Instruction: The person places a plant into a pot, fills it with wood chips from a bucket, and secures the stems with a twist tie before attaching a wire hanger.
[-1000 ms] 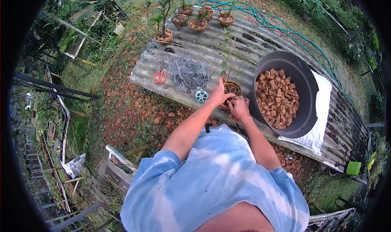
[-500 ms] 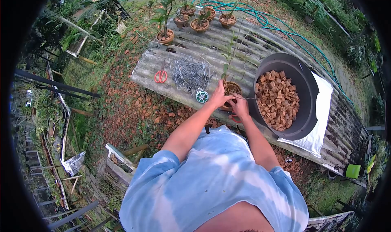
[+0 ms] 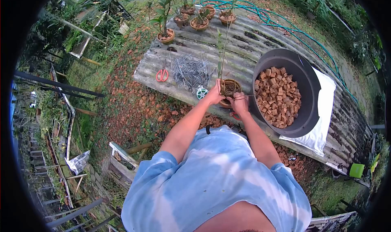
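Note:
A clay pot (image 3: 232, 83) stands near the front edge of the corrugated sheet, with dark fibrous matter or roots inside. A tall, thin leafy plant (image 3: 221, 57) rises at its left side. My left hand (image 3: 214, 94) is closed round the plant's base at the pot's left rim. At the front right of the pot, the fingers of my right hand (image 3: 239, 103) are pinched together over the roots; what they hold is hidden. A thin dark strand runs from this hand toward the bucket. Red-handled cutters (image 3: 235, 116) lie just below the pot, partly covered.
Right of the pot, a large dark bucket (image 3: 307, 97) holds brown husk chunks (image 3: 277, 95), beside a white sack (image 3: 326, 110). To the left lie a wire pile (image 3: 190, 72), a green-white spool (image 3: 201, 93) and red scissors (image 3: 162, 75). Several potted plants (image 3: 166, 36) stand behind.
The plant's stem has swung left and stands more upright. My left hand has shifted slightly left, showing more of the pot's inside. My right hand remains at the pot's front.

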### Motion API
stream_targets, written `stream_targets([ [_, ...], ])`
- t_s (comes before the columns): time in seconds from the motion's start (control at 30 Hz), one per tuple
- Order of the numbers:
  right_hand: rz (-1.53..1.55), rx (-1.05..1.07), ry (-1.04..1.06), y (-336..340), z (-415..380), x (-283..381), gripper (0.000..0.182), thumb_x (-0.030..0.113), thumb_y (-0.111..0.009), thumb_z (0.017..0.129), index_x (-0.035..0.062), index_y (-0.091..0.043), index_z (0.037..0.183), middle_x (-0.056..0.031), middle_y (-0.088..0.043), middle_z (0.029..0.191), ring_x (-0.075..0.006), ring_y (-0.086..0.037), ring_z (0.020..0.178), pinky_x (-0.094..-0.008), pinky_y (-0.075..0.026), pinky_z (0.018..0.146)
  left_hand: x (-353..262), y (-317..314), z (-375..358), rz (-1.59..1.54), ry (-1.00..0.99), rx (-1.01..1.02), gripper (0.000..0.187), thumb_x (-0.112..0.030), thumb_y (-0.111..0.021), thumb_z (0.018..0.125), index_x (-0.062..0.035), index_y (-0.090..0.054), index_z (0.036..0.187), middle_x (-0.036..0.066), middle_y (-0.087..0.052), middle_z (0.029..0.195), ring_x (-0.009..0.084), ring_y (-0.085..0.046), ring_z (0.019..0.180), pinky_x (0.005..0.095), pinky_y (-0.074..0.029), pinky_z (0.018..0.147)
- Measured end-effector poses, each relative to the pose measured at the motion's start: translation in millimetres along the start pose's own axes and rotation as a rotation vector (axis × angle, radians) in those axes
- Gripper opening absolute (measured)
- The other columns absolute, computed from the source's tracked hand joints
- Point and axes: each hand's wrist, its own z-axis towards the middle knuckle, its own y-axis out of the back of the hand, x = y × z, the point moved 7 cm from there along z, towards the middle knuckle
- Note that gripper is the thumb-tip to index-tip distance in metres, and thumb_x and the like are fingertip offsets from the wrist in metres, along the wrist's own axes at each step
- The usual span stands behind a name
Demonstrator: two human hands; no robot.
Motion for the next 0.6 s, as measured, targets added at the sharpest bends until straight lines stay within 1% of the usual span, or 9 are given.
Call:
stream_targets([
  [0.1,-0.033,-0.005,0.009,-7,-1,-6,0.03,0.035,-0.074,0.088,0.0051,-0.073,0.09,-0.0136,-0.07,0.102,-0.0333,-0.062,0.106,-0.0489,-0.044,0.095,2,2,-6,-0.168,0.058,0.05,0.094,0.008,-0.083,0.073,-0.0135,-0.025,0.144,0.019,-0.055,0.132,0.0274,-0.066,0.102,0.0395,-0.057,0.085],
  [0.13,-0.037,0.006,0.013,-10,3,-7,0.029,0.035,-0.074,0.087,0.0052,-0.073,0.09,-0.0125,-0.069,0.103,-0.0327,-0.061,0.107,-0.0489,-0.044,0.095,2,-1,-13,-0.129,0.12,0.064,0.078,-0.002,-0.075,0.086,-0.0161,-0.026,0.145,0.018,-0.056,0.131,0.0283,-0.064,0.106,0.0396,-0.057,0.083],
  [0.2,-0.046,0.029,0.016,-14,6,-11,0.029,0.034,-0.075,0.086,0.0055,-0.072,0.089,-0.0103,-0.068,0.106,-0.0314,-0.06,0.109,-0.0491,-0.043,0.095,10,-6,-20,-0.695,0.395,-0.013,0.064,-0.016,-0.067,0.094,-0.017,-0.028,0.145,0.019,-0.056,0.13,0.0299,-0.061,0.109,0.0411,-0.057,0.084],
  [0.27,-0.038,0.002,0.033,-15,6,-12,0.027,0.033,-0.076,0.085,0.0058,-0.072,0.087,-0.0087,-0.067,0.105,-0.0303,-0.059,0.109,-0.0481,-0.043,0.094,14,-15,-24,-1.055,0.671,-0.11,0.046,-0.037,-0.048,0.106,-0.0185,-0.033,0.145,0.019,-0.055,0.131,0.033,-0.057,0.113,0.044,-0.056,0.086],
  [0.37,-0.003,-0.031,0.053,-15,3,-15,0.026,0.031,-0.078,0.083,0.0056,-0.072,0.084,-0.0073,-0.063,0.103,-0.0293,-0.057,0.108,-0.0474,-0.042,0.094,8,-12,-33,-0.978,0.602,-0.143,0.043,-0.035,-0.049,0.106,-0.0203,-0.036,0.144,0.019,-0.055,0.129,0.0322,-0.057,0.111,0.0439,-0.056,0.086],
  [0.4,0.013,-0.041,0.059,-13,1,-13,0.026,0.031,-0.079,0.083,0.0055,-0.071,0.083,-0.0071,-0.062,0.103,-0.029,-0.056,0.108,-0.0474,-0.042,0.094,11,-12,-33,-1.046,0.647,-0.146,0.046,-0.035,-0.05,0.106,-0.0162,-0.035,0.145,0.019,-0.056,0.126,0.0309,-0.057,0.111,0.0435,-0.056,0.086],
  [0.47,0.006,0.017,0.017,-13,1,-15,0.026,0.032,-0.077,0.085,0.0071,-0.074,0.092,-0.0067,-0.062,0.111,-0.0276,-0.052,0.116,-0.0469,-0.037,0.1,-11,-2,-34,-0.553,0.178,-0.124,0.049,-0.039,-0.049,0.106,-0.0113,-0.036,0.143,0.019,-0.056,0.125,0.0301,-0.056,0.112,0.0426,-0.057,0.086],
  [0.57,-0.014,0.062,-0.006,-11,3,-12,0.028,0.031,-0.076,0.086,0.0061,-0.075,0.097,-0.0071,-0.06,0.117,-0.0276,-0.049,0.12,-0.0466,-0.035,0.105,-20,-3,-38,-0.517,0.134,-0.136,0.053,-0.045,-0.043,0.108,-0.0057,-0.035,0.143,0.02,-0.055,0.126,0.0285,-0.06,0.108,0.0386,-0.059,0.083],
  [0.6,-0.024,0.063,-0.013,-11,4,-12,0.028,0.031,-0.077,0.085,0.0054,-0.075,0.096,-0.0074,-0.06,0.118,-0.0278,-0.049,0.12,-0.0465,-0.035,0.105,-9,-10,-33,-0.826,0.345,-0.166,0.054,-0.046,-0.043,0.108,-0.0061,-0.034,0.143,0.02,-0.055,0.127,0.0287,-0.061,0.107,0.0382,-0.059,0.083],
])
